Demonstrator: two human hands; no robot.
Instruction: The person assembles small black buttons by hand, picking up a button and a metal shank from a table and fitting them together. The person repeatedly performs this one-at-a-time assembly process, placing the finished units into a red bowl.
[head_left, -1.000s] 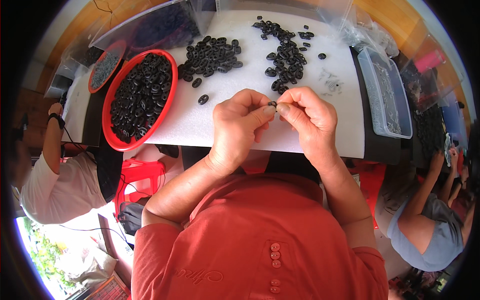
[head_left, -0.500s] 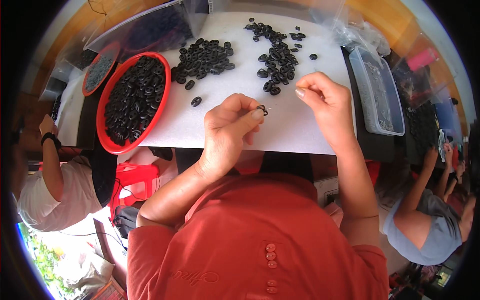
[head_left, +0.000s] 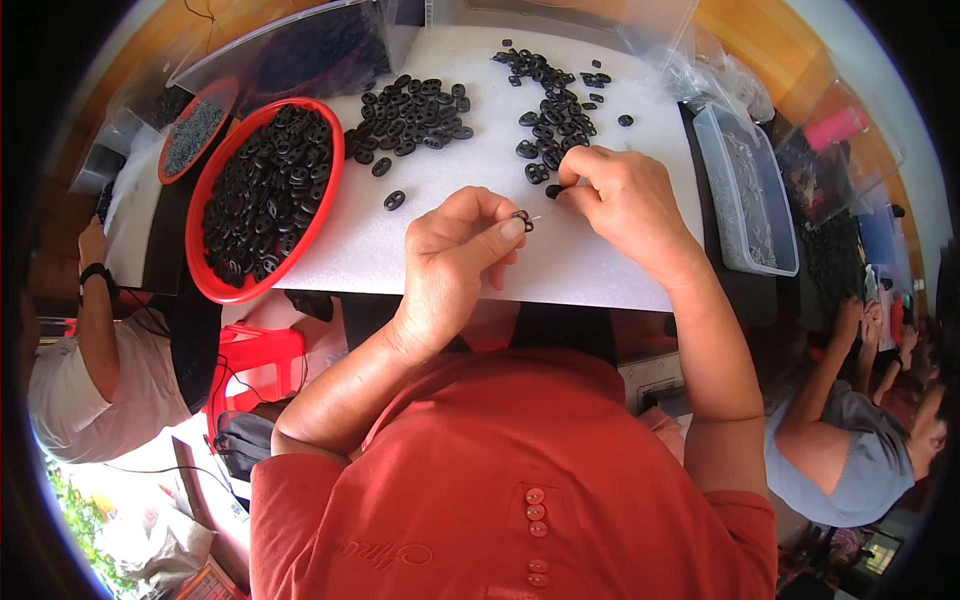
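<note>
Between the thumb and fingers of my left hand [head_left: 460, 240] is a small black two-holed piece [head_left: 522, 221], held above the white work surface [head_left: 610, 270]. A thin metal pin [head_left: 536, 217] sticks out of its right side. My right hand [head_left: 625, 205] pinches a black oval piece [head_left: 554, 191] at the near end of a long, scattered pile of black pieces [head_left: 560, 125]; its fingers partly cover it. Left of that lies another pile of black two-holed ovals [head_left: 415, 115], with a loose black oval [head_left: 395, 200] nearer to me.
A red basin [head_left: 232, 295] full of black ovals stands at left, beside a smaller red dish [head_left: 164, 165] of grey bits. At right is a clear plastic tub [head_left: 788, 220] with small pale parts. Other people sit on both sides, a left one's arm [head_left: 97, 330] near the table.
My right hand has moved left to the pile and now pinches a black oval piece. My left hand stays nearly in place with its piece and pin.
</note>
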